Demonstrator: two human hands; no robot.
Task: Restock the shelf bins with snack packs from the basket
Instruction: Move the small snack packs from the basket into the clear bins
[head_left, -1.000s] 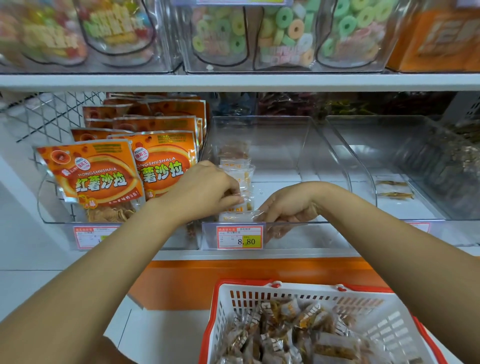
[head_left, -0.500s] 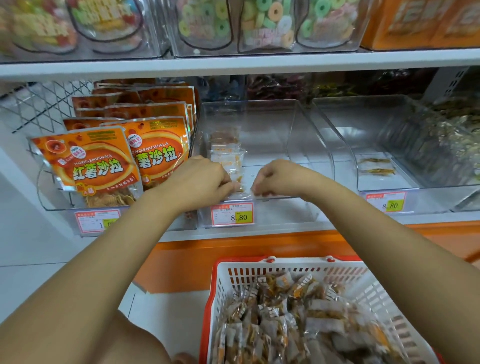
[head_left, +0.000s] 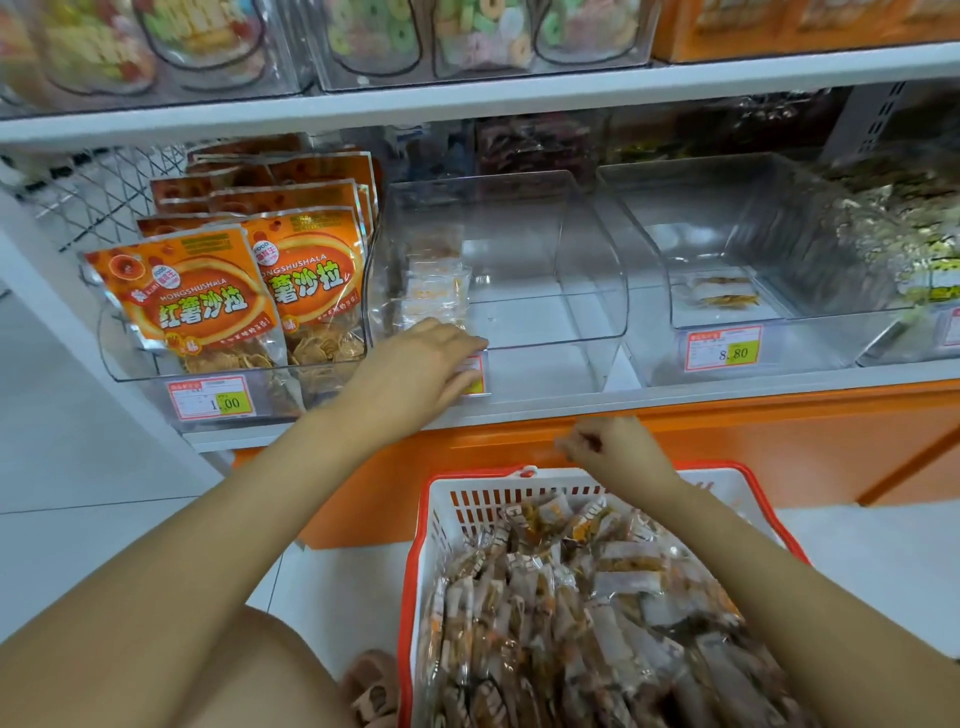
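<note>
The basket (head_left: 519, 488) of snack packs (head_left: 571, 597) sits at the bottom right, below the shelf (head_left: 727, 395), where a few packs (head_left: 436, 291) stand in the left end of the middle bin (head_left: 587, 291).

White tile floor (head_left: 78, 519); orange base panel (head_left: 779, 441) under white shelving (head_left: 467, 98).
</note>
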